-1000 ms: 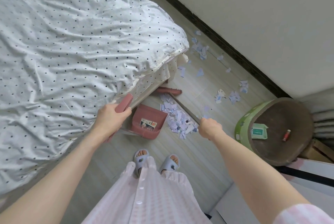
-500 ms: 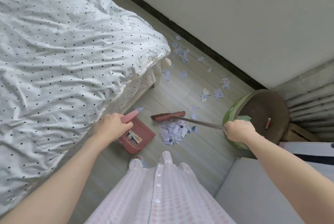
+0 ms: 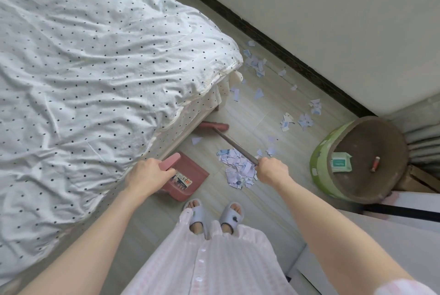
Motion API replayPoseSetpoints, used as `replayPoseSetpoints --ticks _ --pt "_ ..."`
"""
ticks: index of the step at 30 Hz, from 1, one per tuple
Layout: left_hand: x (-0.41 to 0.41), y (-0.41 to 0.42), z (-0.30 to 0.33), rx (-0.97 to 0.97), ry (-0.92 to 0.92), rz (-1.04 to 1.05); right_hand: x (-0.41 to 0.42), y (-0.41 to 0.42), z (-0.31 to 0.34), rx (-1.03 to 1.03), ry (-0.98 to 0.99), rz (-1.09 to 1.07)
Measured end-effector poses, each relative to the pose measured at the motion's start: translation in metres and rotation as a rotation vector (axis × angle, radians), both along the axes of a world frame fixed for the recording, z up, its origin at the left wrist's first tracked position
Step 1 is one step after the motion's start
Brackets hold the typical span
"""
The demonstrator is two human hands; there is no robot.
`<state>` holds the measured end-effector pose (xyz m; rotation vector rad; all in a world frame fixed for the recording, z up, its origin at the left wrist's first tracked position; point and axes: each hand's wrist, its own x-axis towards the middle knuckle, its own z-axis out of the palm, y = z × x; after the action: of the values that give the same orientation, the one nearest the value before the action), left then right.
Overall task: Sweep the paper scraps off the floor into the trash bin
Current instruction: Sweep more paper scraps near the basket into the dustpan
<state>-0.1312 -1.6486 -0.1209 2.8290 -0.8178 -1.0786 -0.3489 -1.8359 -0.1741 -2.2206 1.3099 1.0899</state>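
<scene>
left hand (image 3: 147, 176) — grips dustpan (image 3: 188, 179) handle | right hand (image 3: 272, 171) — grips broom (image 3: 228, 138) stick | broom head far, by bed (image 3: 95, 80) edge | scrap pile (image 3: 238, 168) between hands

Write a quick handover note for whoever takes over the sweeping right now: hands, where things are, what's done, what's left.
Left hand grips the handle of the red dustpan, which sits on the floor beside the bed.
Right hand grips the broom by its stick; the brush head lies at the bed's edge.
Done: one pile of paper scraps is gathered just right of the dustpan, not in it.
Left: scattered scraps remain along the wall and near the green stool. No trash bin is in view.
</scene>
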Motion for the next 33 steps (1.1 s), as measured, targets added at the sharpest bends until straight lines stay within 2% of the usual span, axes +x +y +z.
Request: replayPoseSetpoints --ticks 8,21,26,33 --pt "0.001 0.008 -0.006 0.021 -0.047 -0.052 -0.014 -0.013 0.009 -0.082 0.124 0.265" --pt "-0.014 -0.017 -0.008 0.022 -0.033 -0.161 -0.097 -0.038 0.047 -0.155 0.290 0.148" --pt "-0.018 -0.028 -0.010 0.092 -0.006 -0.248 -0.119 -0.040 0.061 -0.163 0.228 -0.069" --pt "-0.008 -0.038 -0.010 0.088 -0.072 -0.356 -0.128 -0.014 0.061 -0.153 0.169 -0.386"
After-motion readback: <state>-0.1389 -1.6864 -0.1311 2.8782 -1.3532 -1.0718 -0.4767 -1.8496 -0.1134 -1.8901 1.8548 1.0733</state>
